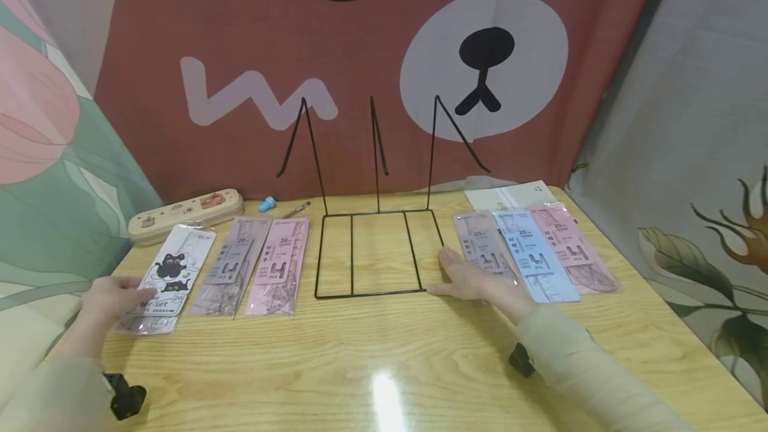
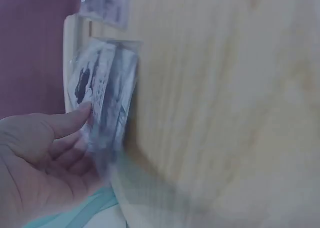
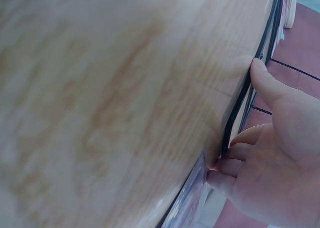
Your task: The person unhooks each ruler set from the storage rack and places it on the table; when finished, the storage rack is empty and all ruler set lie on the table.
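Note:
My left hand (image 1: 114,299) holds a white packet printed with black cats (image 1: 170,265) by its lower left edge. In the left wrist view the thumb lies on top of the clear-wrapped packet (image 2: 102,92) and the fingers are behind it. A black wire rack (image 1: 384,293) stands mid-table, with a flat base and three tall bent uprights. My right hand (image 1: 471,279) grips its front right corner, thumb at the front bar and fingers at the side bar. The right wrist view shows the thumb and fingertips against the black wire (image 3: 232,118).
Left of the rack lie a mauve packet (image 1: 225,269) and a pink packet (image 1: 279,265). On its right are a greyish packet (image 1: 480,235), a blue packet (image 1: 534,252) and another pink one (image 1: 576,245). Behind them are a pencil case (image 1: 186,214), a blue cap-like item (image 1: 267,204) and white paper (image 1: 510,196).

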Demonstrator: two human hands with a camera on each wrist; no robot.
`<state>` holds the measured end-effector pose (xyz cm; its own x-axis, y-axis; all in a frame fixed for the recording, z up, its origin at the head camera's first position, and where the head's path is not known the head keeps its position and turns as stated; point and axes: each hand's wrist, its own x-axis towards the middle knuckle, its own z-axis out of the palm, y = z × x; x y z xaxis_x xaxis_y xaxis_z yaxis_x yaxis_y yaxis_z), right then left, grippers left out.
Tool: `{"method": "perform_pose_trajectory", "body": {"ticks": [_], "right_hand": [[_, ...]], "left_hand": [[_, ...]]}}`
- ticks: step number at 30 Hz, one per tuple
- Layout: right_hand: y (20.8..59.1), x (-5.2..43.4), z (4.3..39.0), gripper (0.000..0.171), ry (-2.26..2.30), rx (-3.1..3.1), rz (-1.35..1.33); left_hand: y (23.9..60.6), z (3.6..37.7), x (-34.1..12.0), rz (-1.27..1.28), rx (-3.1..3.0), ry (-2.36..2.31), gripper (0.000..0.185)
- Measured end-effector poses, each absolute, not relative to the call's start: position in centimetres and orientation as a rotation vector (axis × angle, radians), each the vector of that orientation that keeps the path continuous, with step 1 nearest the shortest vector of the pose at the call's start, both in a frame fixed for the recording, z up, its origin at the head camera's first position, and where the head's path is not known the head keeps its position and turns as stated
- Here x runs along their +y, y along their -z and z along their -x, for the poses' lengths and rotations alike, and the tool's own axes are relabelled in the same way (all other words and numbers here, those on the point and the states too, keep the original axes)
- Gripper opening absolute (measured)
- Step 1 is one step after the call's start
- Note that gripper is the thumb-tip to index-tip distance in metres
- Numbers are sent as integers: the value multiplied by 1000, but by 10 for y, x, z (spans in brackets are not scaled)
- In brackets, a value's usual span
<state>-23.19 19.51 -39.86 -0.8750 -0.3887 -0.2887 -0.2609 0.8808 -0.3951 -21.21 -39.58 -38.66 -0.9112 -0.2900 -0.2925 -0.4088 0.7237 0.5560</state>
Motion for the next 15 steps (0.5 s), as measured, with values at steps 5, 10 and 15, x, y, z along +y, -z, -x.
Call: {"method": "perform_pose_trajectory", "body": {"ticks": [5,10,15], "right_hand": [[398,196,232,91,489,2682,472],[399,197,232,91,498,2687,482],[400,197,232,92,495,2686,471]], "left_hand": [[386,214,-378,584,2879,-776,73],[379,221,-354,502,2942,-696,74],[372,225,-329,357,3028,-631,70]]}}
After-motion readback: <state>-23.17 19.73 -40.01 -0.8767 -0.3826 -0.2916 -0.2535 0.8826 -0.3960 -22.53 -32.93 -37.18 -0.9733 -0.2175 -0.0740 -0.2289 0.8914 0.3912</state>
